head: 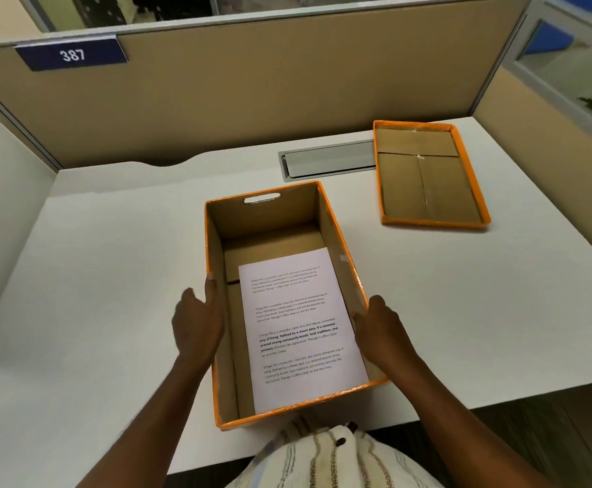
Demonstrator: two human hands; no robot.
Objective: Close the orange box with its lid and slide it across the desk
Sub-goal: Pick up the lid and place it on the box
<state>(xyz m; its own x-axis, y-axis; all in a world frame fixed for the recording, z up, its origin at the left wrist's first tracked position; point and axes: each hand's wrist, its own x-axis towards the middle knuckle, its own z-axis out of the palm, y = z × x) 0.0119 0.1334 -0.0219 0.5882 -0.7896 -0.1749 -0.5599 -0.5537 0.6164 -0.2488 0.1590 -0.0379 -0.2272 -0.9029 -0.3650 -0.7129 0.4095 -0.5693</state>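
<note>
An open orange box (340, 241) with a brown cardboard inside stands at the near middle of the white desk. A printed sheet of paper (298, 329) lies on its floor. My left hand (197, 320) grips the box's left wall, thumb over the rim. On the opposite wall, my right hand (380, 324) presses against the outside. The orange lid (428, 220) lies upside down on the desk at the far right, apart from the box and from both hands.
A grey cable-slot cover (329, 162) is set into the white desk (111, 276) behind the box, touching the lid's left edge. Tan partition walls (252, 89) close the desk at the back and right. The desk's front edge runs under the box's near end.
</note>
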